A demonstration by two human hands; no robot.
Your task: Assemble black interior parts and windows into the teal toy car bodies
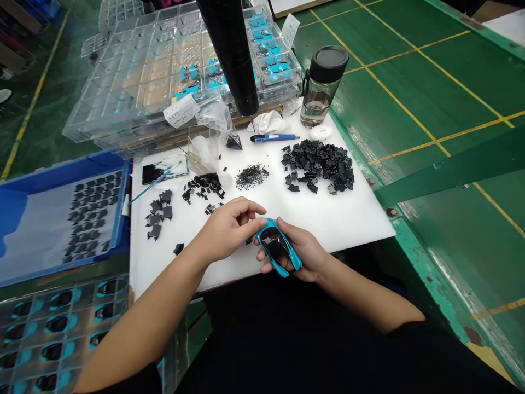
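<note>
Between hands (305, 249), turquoise-black part (276, 246); by trays (115, 131), white label (180, 111), illegible.

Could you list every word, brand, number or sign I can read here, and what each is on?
None can be read with certainty.
White paper label on the clear trays: marks too blurred.
White tag at the trays' far right: too blurred.
White oval object: dark marks, too small.
Blue utility knife: pale marking, too small.

Looks like a factory workshop, from the yellow-lined green floor (430, 93), stacked clear plastic trays (151, 82) and heaped black plastic parts (322, 164).
</note>
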